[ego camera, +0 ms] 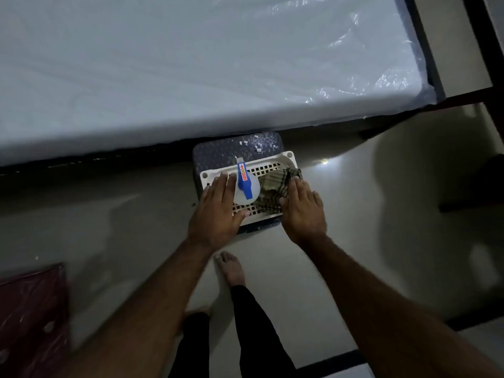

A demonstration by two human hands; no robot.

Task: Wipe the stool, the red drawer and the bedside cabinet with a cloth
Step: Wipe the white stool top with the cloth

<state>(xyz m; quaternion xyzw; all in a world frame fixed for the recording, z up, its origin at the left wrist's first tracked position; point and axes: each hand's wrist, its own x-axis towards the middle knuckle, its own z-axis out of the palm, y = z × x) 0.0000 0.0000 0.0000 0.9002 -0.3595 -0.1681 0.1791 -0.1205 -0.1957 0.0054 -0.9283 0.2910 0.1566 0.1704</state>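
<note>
A dark plastic stool (pixel 234 148) with rounded corners and a pebbled top stands on the pale glossy tiled floor (pixel 341 214). Its far edge is tucked against the dark bed frame (pixel 109 160), under a white mattress (pixel 191 64) wrapped in crinkled clear plastic. A few small white scraps (pixel 257 144) lie on the far part of the stool's top. The near part carries a cream rectangular plastic basket (pixel 289 156) with a floor of square holes and rounded corners, reaching almost to the stool's near edge. Inside it, left of centre, stands a translucent white spray bottle (pixel 244 184) with a blue trigger head. A crumpled olive-and-brown checked cloth (pixel 272 190) fills the right side, touching the bottle and spilling over the right rim. The left hand (pixel 218 211) lies flat on the basket's left rim, fingers straight and thumb across the grid, its grip released. The right hand (pixel 302 211) rests on the basket's right side with fingers extended, fingertips on the cloth, its grip likewise released. A bare foot (pixel 230 268) stands on the tiles just near of the stool. The red plastic drawer (pixel 30 309), blurred, sits on the floor at lower left, well apart from the stool, with open tile between them. There is open floor to the stool's right as well.
</note>
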